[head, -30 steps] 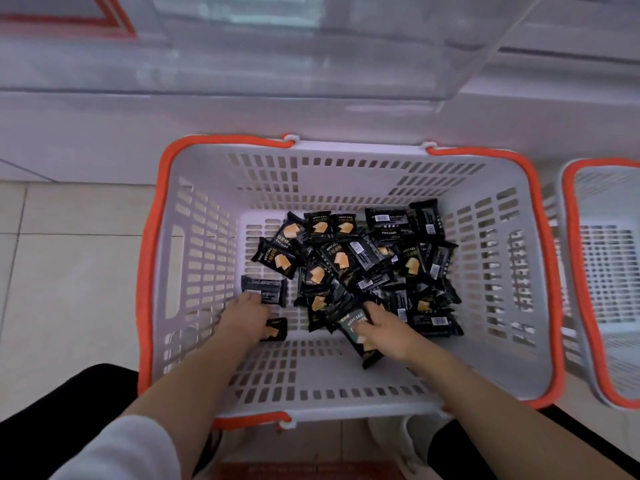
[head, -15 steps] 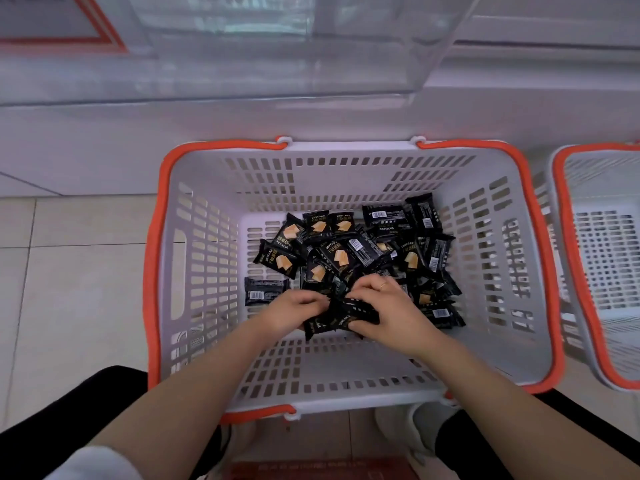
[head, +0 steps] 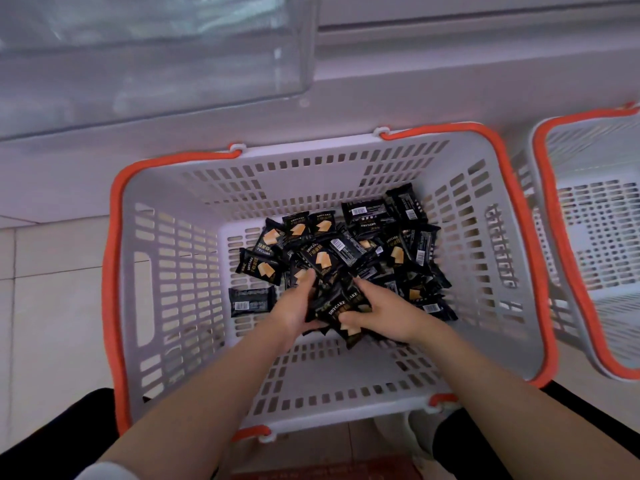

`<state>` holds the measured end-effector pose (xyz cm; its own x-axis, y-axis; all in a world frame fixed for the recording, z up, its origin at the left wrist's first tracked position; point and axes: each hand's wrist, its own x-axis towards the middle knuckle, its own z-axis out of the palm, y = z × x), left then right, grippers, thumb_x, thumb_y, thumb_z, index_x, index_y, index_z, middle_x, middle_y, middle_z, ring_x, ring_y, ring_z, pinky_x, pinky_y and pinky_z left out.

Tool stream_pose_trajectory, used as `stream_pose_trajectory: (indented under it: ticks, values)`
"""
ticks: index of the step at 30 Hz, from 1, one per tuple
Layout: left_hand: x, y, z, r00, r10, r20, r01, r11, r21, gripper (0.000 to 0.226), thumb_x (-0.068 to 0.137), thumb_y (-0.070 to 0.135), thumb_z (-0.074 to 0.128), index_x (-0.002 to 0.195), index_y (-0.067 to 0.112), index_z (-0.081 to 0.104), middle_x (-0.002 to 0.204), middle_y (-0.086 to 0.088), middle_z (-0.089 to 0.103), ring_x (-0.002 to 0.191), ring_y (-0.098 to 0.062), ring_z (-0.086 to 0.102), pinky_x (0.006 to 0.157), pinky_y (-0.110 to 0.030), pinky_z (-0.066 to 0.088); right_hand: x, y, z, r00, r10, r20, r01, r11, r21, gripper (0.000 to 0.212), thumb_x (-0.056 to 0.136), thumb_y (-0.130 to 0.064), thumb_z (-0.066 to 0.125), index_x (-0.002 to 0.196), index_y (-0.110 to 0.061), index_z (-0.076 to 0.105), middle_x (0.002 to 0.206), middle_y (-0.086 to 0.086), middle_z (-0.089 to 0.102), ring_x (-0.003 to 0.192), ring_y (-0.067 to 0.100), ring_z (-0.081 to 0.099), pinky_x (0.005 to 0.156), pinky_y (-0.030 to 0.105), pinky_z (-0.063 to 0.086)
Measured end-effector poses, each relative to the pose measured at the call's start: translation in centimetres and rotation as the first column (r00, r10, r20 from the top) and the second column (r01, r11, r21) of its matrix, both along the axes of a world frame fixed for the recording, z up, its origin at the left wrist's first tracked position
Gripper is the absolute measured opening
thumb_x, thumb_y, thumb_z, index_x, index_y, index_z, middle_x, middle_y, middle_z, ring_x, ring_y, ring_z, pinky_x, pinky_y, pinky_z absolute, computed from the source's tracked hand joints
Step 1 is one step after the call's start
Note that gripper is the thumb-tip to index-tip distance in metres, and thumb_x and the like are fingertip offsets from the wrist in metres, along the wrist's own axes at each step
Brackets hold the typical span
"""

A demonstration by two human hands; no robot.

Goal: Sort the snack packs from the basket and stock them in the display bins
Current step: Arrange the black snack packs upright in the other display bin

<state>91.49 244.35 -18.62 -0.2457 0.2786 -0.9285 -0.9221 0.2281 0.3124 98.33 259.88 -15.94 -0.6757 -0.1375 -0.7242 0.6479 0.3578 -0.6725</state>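
- left hand [head: 297, 306] and right hand [head: 382, 315]: both closed around one bunch of black snack packs [head: 337, 308], gripped between them.
- beyond the hands: remaining packs [head: 374, 244] piled in the basket [head: 166, 271].
- left of left hand: single pack [head: 252, 301] lying flat, apart.
- right of right hand: second basket [head: 595, 237].

Basket [head: 166, 271] near floor bare, open from above; snack packs [head: 346, 251] crowd far half; lone pack [head: 252, 301] left.
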Motion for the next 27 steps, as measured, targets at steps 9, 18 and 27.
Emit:
stream_pose_trajectory:
  ticks: [9,18,27]
  values:
    - [-3.2,5.0,-3.5,0.838,-0.505,-0.207,0.269,0.711,-0.649,0.056,0.092,0.037,0.051,0.13,-0.003,0.04,0.126,-0.024,0.047,0.106,-0.038,0.053,0.087,-0.043,0.046,1.1,4.9,-1.5,0.873,-0.465,0.145,0.462,0.885,0.058,0.024,0.083,-0.037,0.067,0.104,-0.028,0.057,0.095,-0.009,0.062,0.086,0.009,0.06,0.071,0.024,0.045]
    - [-4.7,8.6,-5.1,0.729,-0.685,0.01,0.359,0.369,-0.857,0.082,0.079,0.063,0.057,0.13,0.002,0.036,0.134,-0.016,0.036,0.122,-0.03,0.038,0.094,-0.04,0.041,2.8,4.9,-0.7,0.817,-0.575,0.034,0.573,0.817,0.059,0.028,0.084,-0.033,0.066,0.108,-0.029,0.052,0.094,-0.022,0.059,0.08,-0.011,0.053,0.058,0.006,0.042]
    - [-3.0,4.5,-0.1,0.635,-0.755,-0.165,0.456,0.539,-0.708,0.041,0.082,0.05,0.06,0.091,0.01,0.055,0.086,-0.007,0.061,0.078,-0.02,0.059,0.057,-0.024,0.046,3.2,3.8,3.3,0.772,-0.634,0.043,0.635,0.772,-0.031,0.025,0.083,-0.035,0.067,0.106,-0.03,0.058,0.1,-0.017,0.064,0.086,-0.005,0.059,0.062,0.01,0.044]
